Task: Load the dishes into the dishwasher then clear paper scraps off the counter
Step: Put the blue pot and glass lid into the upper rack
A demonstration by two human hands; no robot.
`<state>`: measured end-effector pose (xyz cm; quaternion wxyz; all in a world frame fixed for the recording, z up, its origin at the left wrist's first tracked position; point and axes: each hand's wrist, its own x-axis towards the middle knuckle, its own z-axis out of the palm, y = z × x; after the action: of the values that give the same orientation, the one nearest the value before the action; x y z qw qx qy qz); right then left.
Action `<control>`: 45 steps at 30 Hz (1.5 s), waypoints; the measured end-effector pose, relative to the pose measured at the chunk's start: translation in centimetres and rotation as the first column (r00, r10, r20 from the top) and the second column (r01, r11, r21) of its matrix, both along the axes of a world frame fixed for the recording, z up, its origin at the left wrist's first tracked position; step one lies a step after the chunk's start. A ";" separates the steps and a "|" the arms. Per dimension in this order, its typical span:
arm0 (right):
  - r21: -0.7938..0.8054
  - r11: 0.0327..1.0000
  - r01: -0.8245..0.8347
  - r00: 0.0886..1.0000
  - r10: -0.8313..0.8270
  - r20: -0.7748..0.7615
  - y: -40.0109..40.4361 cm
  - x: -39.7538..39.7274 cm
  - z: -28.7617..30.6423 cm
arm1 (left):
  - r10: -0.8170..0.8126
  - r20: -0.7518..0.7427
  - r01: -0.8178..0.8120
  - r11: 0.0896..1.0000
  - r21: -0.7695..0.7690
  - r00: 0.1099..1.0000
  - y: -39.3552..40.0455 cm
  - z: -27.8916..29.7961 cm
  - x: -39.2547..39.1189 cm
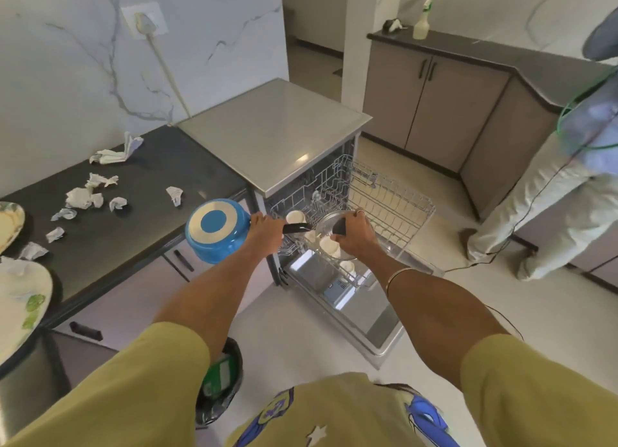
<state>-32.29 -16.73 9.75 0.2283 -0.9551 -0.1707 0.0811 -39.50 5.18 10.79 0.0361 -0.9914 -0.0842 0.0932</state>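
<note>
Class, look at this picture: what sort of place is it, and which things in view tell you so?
Most likely a home kitchen. An open dishwasher with wire racks, a dark counter over cabinets, and a blue saucepan held by its handle all point to that.

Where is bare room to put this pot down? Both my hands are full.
The dishwasher top is bare. The black counter is free near the dishwasher; leftward, paper scraps and plates crowd it. The rack's right half looks open.

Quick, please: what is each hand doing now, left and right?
Left hand: fingers grip the black handle of the blue pot.
Right hand: fingers grip the knob of the glass lid.
</note>
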 end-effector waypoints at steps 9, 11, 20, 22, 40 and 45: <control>-0.034 0.998 0.051 0.999 -0.051 -0.011 -9.3 2.5 -1.0 | -0.041 -0.020 0.041 0.999 0.019 0.999 -9.1 0.1 3.6; -0.031 0.998 0.063 0.998 -0.064 -0.016 -11.8 3.4 -1.2 | -0.029 -0.026 0.029 0.999 0.015 0.999 -11.3 0.1 4.3; -0.052 0.997 0.063 0.998 -0.064 -0.017 -22.1 8.7 -1.6 | 0.009 -0.043 -0.010 1.000 -0.024 0.999 -20.8 -0.6 8.7; -0.056 0.997 0.062 0.998 -0.063 -0.016 -23.7 10.0 -1.7 | 0.004 -0.031 -0.006 0.999 -0.046 1.000 -22.5 -1.0 9.4; -0.078 0.997 -0.012 0.989 0.000 -0.150 -26.0 21.6 -5.9 | 0.036 -0.134 -0.041 0.999 -0.033 0.990 -23.3 -4.9 22.3; -0.104 0.993 -0.052 0.977 0.029 -0.212 -25.0 25.6 -7.0 | 0.064 -0.142 -0.072 0.996 -0.053 0.988 -21.7 -5.4 27.1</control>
<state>-6.69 -41.73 2.78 0.1911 -0.9485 -0.1602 0.1954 -12.41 -16.50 5.42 0.0101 -0.9796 -0.1126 0.1661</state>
